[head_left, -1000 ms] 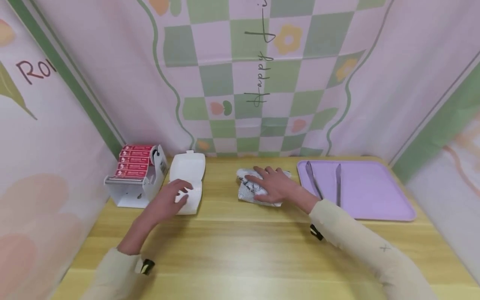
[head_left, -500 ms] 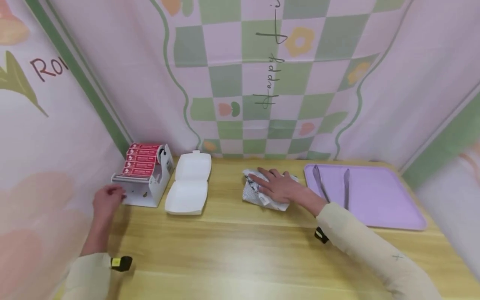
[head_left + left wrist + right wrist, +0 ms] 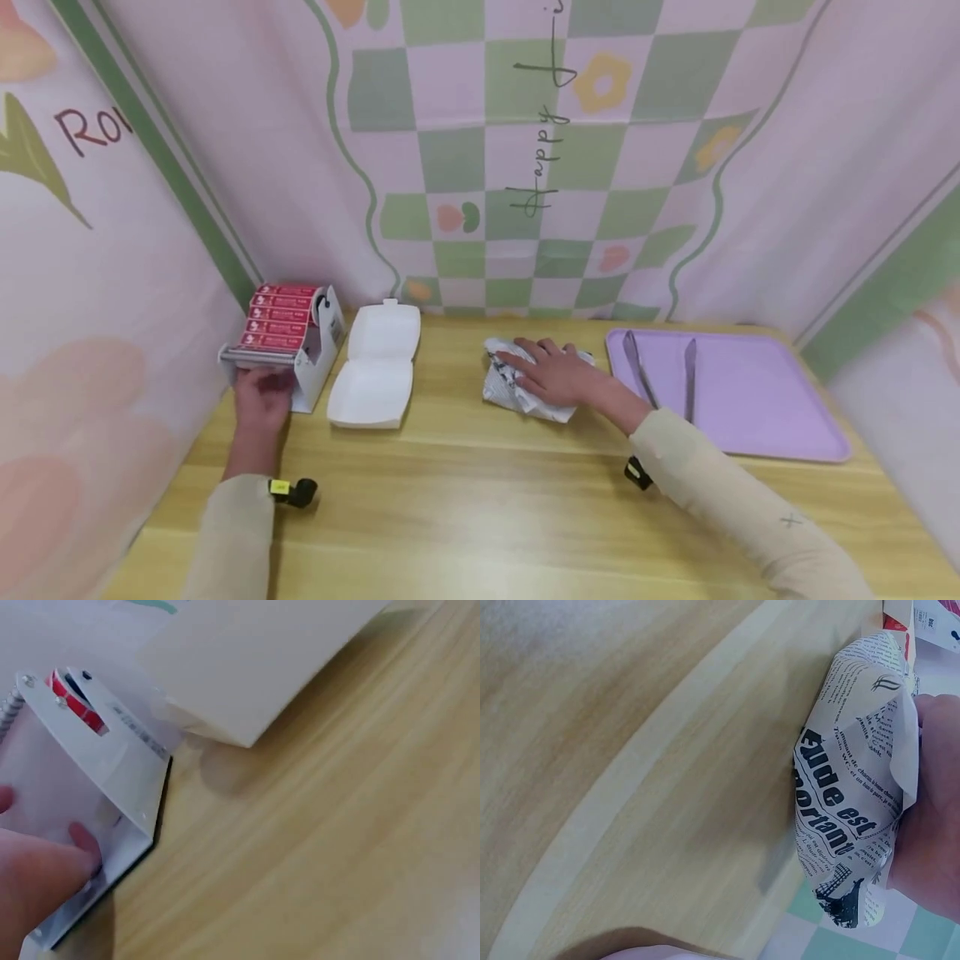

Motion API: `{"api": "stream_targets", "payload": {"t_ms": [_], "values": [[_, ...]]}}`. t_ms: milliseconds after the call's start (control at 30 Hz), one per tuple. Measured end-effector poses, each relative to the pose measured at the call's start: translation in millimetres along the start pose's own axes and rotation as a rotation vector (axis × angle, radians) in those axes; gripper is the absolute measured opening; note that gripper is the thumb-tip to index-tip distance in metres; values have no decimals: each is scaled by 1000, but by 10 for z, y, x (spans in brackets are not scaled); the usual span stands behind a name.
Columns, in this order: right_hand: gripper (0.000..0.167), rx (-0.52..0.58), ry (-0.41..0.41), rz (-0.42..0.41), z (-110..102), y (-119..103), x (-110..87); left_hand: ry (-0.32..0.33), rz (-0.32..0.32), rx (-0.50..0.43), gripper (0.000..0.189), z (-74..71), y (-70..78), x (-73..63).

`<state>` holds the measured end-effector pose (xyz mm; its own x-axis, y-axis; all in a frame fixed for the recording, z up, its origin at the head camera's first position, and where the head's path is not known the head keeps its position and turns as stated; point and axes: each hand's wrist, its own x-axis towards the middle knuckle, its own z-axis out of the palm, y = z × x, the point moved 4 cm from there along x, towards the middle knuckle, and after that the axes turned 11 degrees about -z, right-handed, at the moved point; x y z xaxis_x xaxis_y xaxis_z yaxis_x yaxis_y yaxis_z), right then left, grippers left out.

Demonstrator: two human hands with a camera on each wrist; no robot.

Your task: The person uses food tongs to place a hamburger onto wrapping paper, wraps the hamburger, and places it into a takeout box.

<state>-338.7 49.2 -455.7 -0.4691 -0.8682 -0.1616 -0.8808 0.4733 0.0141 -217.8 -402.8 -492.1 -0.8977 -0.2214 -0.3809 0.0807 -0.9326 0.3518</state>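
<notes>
At the left, my left hand [image 3: 261,404] reaches palm up under the front bar of a white label dispenser [image 3: 321,360], which carries a roll of red labels [image 3: 279,317]. In the left wrist view the thumb [image 3: 37,874] and a fingertip lie close to the dispenser's inner wall, with no label visible between them. Most of that hand's fingers are hidden. My right hand [image 3: 557,377] rests with spread fingers on a folded newsprint-patterned paper packet [image 3: 501,390]. Its contents do not show. The right wrist view shows the wrapping paper [image 3: 855,776] beside the hand.
Just right of the dispenser, a white clamshell takeaway box [image 3: 371,392] lies open, with nothing inside. A purple tray [image 3: 765,392] at the right bears two metal utensils, perhaps tongs [image 3: 637,367]. Patterned cloth hangs behind the wooden table [image 3: 450,508].
My left hand has left the takeaway box, gone left to the dispenser's side, then moved right under its front bar. The right hand stays on the packet.
</notes>
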Motion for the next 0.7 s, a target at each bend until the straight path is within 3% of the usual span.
{"api": "stream_targets", "payload": {"t_ms": [67, 133, 167, 300, 400, 500, 700], "values": [[56, -3, -3, 9, -5, -14, 19, 27, -7, -81, 49, -24, 41, -18], [56, -5, 0, 9, -17, -23, 28, 70, -26, -32, 41, -47, 92, -74], [56, -3, -3, 12, -15, -21, 31, 96, -39, 35, 40, -54, 116, -114], [56, -3, -9, 17, 4, -4, 30, 228, -76, 416, 62, -78, 181, -258], [56, -3, -2, 15, 32, 12, 33, 293, -86, 615, 71, -98, 209, -301], [56, 1, 3, 10, 51, 27, 33, 341, -103, 710, 72, -144, 212, -317], [56, 13, 11, 1, 34, 26, 37, 362, -91, 807, 74, -255, 210, -318]]}}
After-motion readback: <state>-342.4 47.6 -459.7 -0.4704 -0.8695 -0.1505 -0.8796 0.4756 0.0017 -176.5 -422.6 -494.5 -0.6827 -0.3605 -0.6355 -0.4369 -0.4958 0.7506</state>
